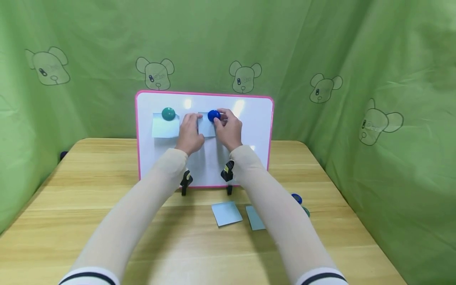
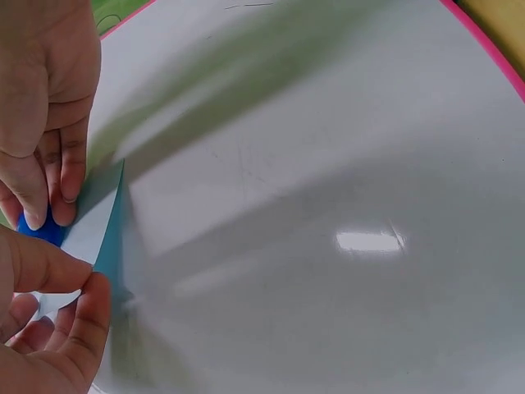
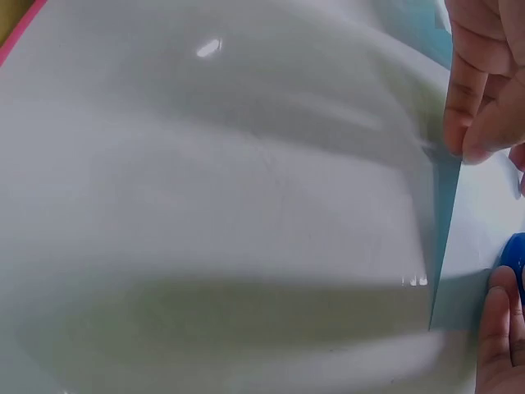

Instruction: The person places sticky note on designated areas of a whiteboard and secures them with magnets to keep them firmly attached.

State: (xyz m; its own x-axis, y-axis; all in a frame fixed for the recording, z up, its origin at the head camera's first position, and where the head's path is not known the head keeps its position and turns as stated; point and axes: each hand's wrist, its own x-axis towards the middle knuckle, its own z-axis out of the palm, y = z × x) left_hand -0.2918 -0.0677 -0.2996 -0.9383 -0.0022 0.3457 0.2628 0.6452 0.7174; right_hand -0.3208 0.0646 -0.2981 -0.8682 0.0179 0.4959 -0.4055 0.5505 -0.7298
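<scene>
A pale blue paper note point(image 1: 206, 127) is held up against the whiteboard point(image 1: 167, 158). My left hand point(image 1: 190, 135) pinches the note's left side between thumb and fingers, seen closely in the left wrist view. At the note's top right, my right hand point(image 1: 229, 127) grips a round blue magnet point(image 1: 213, 115), which overlaps the paper. In the right wrist view, the note's lower edge point(image 3: 447, 246) stands off the board. To the left, another blue note point(image 1: 165, 130) hangs on the board under a round green magnet point(image 1: 168, 114).
Two blue notes point(image 1: 227, 213) lie on the wooden table point(image 1: 99, 170) before the board, one partly behind my right sleeve point(image 1: 274, 209). A blue magnet point(image 1: 297, 198) and a green one point(image 1: 306, 211) lie to the right. Black feet point(image 1: 184, 188) support the board.
</scene>
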